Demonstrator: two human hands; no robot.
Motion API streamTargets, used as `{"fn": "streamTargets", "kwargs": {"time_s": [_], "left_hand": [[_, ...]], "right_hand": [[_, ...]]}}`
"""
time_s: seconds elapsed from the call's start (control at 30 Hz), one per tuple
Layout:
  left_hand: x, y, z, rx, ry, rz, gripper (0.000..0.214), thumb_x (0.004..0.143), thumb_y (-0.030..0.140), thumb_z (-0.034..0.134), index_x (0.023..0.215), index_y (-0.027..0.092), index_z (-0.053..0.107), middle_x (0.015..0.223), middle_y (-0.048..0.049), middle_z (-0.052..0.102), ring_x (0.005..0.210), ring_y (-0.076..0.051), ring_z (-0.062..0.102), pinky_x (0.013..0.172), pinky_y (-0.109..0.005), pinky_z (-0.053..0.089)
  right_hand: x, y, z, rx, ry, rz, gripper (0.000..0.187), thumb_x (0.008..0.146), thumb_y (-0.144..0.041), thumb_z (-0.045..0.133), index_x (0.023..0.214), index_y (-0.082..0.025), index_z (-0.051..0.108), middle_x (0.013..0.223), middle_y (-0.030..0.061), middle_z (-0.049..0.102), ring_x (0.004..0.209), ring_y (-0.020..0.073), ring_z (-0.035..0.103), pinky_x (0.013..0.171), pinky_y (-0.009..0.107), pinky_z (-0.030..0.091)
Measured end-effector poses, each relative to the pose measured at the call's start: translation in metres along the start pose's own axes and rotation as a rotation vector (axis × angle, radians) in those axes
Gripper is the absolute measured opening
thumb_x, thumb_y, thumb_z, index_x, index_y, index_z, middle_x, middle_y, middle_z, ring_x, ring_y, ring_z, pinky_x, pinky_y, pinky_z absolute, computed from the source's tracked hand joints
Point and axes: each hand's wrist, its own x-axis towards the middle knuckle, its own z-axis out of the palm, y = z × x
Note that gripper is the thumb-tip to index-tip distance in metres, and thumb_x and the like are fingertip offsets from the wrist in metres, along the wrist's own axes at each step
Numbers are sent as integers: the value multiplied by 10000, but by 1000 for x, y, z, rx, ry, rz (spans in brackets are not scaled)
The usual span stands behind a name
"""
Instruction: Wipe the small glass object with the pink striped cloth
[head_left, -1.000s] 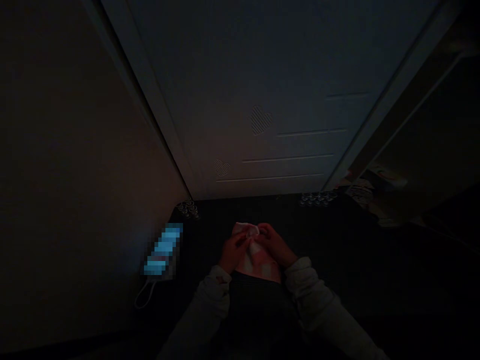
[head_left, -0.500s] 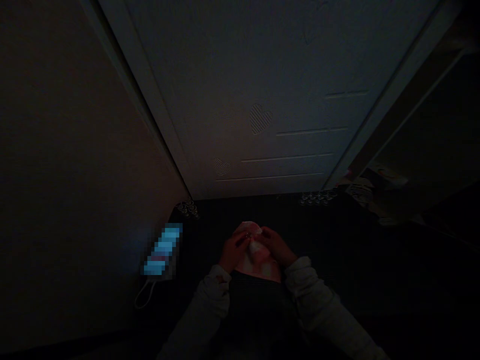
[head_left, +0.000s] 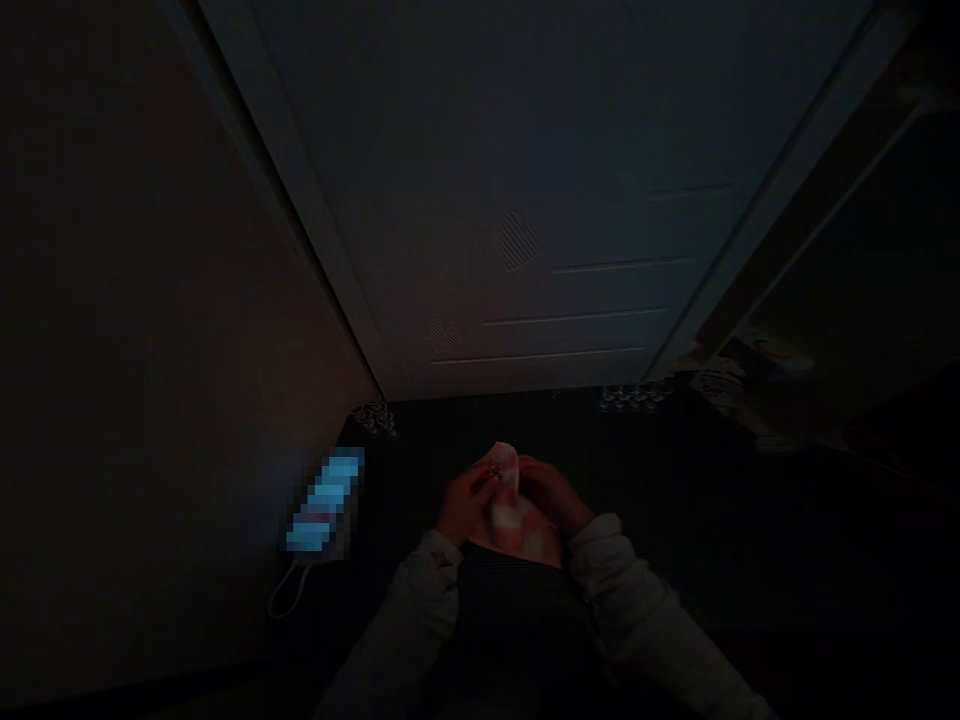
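Note:
In the dim head view, a pink-and-white patterned piece (head_left: 517,530) lies on the dark table, soft like cloth or paper; which of the two I cannot tell. My left hand (head_left: 466,498) is closed on its upper left part, fingertips pinched together. A small shiny bit, too dark to name, shows at those fingertips. My right hand (head_left: 551,490) grips the upper right side with bent fingers, mostly hidden behind the raised fold. Between the two hands the top of the piece stands up in a narrow peak.
A lit phone (head_left: 326,500) with a pale strap loop (head_left: 289,590) lies at the left. Small shiny rings cluster at the back left (head_left: 375,416) and back right (head_left: 636,396). A pale door-like panel (head_left: 525,170) with embossed hearts rises behind the table. Unclear items (head_left: 724,385) lie farther right.
The top of the pink piece has gone from rounded and spread to a narrower upright fold. My right fingers have turned in behind it, while my left hand has hardly moved.

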Motion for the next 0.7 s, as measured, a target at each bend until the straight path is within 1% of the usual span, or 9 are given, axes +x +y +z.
{"fn": "streamTargets", "kwargs": {"time_s": [0.1,0.17,0.23,0.3,0.4,0.5,0.6,0.7], "left_hand": [[0,2,-2,42,-18,2,269,708,266,541,945,163,613,997,-65,624,919,-181,559,841,-311,419],[-1,3,-2,52,-31,1,267,711,266,538,947,164,611,995,-67,623,910,-181,563,830,-312,426],[-1,4,-3,63,-43,11,264,715,262,533,947,165,611,997,-67,620,910,-181,562,829,-312,426],[-1,5,-3,66,-53,21,259,721,252,523,952,170,610,1009,-65,615,924,-181,557,840,-312,419],[-1,6,-3,63,-90,46,262,734,223,502,973,183,603,1055,-58,595,980,-179,529,875,-310,398],[-1,6,-4,87,-131,103,268,736,203,497,983,198,600,1076,-52,583,1011,-177,508,898,-306,378],[-1,5,-4,105,-129,140,264,727,202,511,974,201,605,1053,-53,590,995,-179,514,891,-308,383],[-1,2,-3,97,-111,131,256,727,205,512,965,189,606,1045,-61,590,983,-176,522,881,-305,390]], "right_hand": [[0,-1,1,-37,26,14,141,635,-305,598,730,-203,582,785,-2,592,777,156,533,736,298,398],[0,-1,2,-19,45,23,203,627,-288,616,806,-218,553,793,-7,593,774,152,541,717,293,410],[0,-3,4,8,32,26,292,615,-263,630,887,-232,528,864,3,598,821,158,546,739,300,416],[0,-4,4,-8,-4,30,329,611,-241,632,924,-226,531,931,17,597,871,168,540,782,314,408],[0,-6,3,-84,-35,34,300,611,-215,623,903,-202,557,932,21,601,875,174,536,803,324,395],[0,-5,2,-130,-20,29,276,600,-195,623,871,-189,569,875,14,604,835,168,535,774,314,397],[-1,-6,1,-153,-17,31,267,597,-191,621,861,-184,578,853,11,604,813,164,533,748,305,397],[-1,-7,3,-163,-21,30,234,613,-205,606,844,-179,586,850,12,606,803,162,533,745,301,394]]}}
